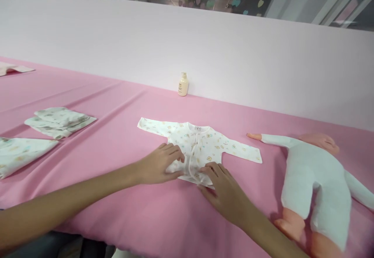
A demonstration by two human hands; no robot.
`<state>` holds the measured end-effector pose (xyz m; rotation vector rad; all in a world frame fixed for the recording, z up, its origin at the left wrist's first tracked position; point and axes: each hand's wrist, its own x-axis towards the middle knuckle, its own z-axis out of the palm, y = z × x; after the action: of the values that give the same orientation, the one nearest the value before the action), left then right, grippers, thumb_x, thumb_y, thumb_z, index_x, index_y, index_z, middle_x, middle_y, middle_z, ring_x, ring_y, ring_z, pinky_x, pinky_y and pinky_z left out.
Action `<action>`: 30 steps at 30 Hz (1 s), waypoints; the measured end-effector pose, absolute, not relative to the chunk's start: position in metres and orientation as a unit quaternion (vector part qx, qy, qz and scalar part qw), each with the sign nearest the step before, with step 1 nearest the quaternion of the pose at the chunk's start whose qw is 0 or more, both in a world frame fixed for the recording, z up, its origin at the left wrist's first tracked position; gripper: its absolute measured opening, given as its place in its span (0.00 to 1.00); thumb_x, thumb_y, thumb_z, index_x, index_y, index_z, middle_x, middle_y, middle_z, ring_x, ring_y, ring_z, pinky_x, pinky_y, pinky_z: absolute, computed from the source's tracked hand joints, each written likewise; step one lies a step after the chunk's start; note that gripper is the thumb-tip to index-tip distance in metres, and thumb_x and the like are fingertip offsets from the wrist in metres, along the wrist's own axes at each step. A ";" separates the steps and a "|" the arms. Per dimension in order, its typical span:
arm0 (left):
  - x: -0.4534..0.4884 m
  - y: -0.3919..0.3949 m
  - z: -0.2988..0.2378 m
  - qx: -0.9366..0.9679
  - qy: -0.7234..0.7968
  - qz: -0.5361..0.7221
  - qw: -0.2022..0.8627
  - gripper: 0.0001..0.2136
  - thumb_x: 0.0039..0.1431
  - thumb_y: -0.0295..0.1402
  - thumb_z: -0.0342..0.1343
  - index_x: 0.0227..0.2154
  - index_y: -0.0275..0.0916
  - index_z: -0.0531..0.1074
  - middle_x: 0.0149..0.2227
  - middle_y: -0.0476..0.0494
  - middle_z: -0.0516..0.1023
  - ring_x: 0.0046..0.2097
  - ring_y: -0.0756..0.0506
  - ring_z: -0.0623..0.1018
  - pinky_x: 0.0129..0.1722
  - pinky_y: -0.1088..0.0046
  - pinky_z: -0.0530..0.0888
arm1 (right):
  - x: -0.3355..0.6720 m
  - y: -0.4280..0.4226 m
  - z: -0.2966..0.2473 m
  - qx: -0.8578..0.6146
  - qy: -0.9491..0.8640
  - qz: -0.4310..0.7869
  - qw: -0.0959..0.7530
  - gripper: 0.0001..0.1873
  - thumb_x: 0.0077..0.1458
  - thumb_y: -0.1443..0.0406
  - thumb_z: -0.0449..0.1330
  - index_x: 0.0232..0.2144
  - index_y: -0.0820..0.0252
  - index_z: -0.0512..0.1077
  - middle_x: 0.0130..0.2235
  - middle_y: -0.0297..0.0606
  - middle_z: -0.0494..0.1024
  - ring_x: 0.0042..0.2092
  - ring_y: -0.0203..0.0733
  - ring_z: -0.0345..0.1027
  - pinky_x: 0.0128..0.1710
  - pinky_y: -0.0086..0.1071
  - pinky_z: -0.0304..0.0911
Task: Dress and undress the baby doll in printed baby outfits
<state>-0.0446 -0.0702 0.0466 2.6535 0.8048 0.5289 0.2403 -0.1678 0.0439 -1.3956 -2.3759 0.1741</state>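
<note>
A small white baby jacket (210, 143) with a coloured print lies flat, front up, its sleeves spread to both sides. My left hand (162, 164) rests by its lower left side, fingers curved over the cloth and the thumb apart from them near the hem. At the lower right corner is my right hand (220, 184); its fingertips touch the front of the jacket and its thumb is by the hem, with a gap between them. The front opening runs between my hands, and part of the lower cloth is hidden under my fingers.
A doll (312, 168) in a white bodysuit lies on the right. Folded printed clothes (62, 120) and another printed cloth (23, 153) lie on the left of the pink sheet (117, 207). A cream pump bottle (183, 85) stands against the white wall (122, 48); pink cloth (14, 69) lies far left.
</note>
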 end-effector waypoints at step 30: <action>-0.095 -0.058 0.060 0.944 0.218 0.120 0.216 0.09 0.79 0.39 0.52 0.45 0.46 0.76 0.37 0.48 0.80 0.40 0.44 0.75 0.52 0.63 0.68 | 0.277 -0.158 0.047 -0.458 -0.869 0.154 0.108 0.11 0.77 0.63 0.52 0.41 0.52 0.74 0.38 0.35 0.77 0.39 0.44 0.71 0.43 0.41 0.69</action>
<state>-0.0949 -0.0579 0.0603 2.6174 0.6034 0.3329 0.2768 -0.1577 0.0468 -1.3479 -2.5570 0.4546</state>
